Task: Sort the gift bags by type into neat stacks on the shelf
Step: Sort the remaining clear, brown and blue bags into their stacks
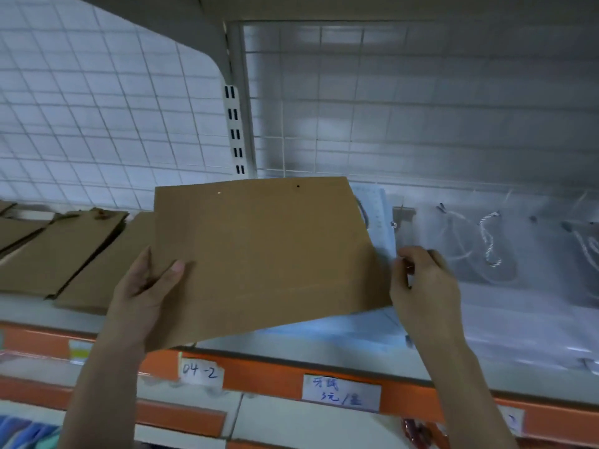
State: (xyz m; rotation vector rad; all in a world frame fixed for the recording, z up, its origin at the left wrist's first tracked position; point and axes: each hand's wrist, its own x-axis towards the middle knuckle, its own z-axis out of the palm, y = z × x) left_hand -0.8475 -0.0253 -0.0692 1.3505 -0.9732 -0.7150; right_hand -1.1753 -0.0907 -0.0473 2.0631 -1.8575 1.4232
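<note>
Brown kraft paper is filling the middle of the view: a flat bag [262,254] is being held up over the front of the shelf [324,358], clear of everything lying on it. The left hand [146,286] is clamping its lower left corner, thumb lying across the front face and fingers behind, which is keeping the sheet stiff and level enough to carry. The right hand [421,286] is sitting at the bag's right edge with its fingers curled; it seems to be pinching something thin there, either the bag's edge or the clear film just behind it, but blur is making that hard to call.

Lying flat at the left of the shelf are the other brown bags [64,251], overlapping one another in a loose row rather than a squared stack. At the right, the clear bags [518,286] with twisted cord handles are lying together, and a pale blue bag [376,218] is peeking out from behind the held one. The held bag is hanging between the two groups, so it probably belongs leftward with its own kind. Being light and floppy, it is likely needing both hands to land square.
</note>
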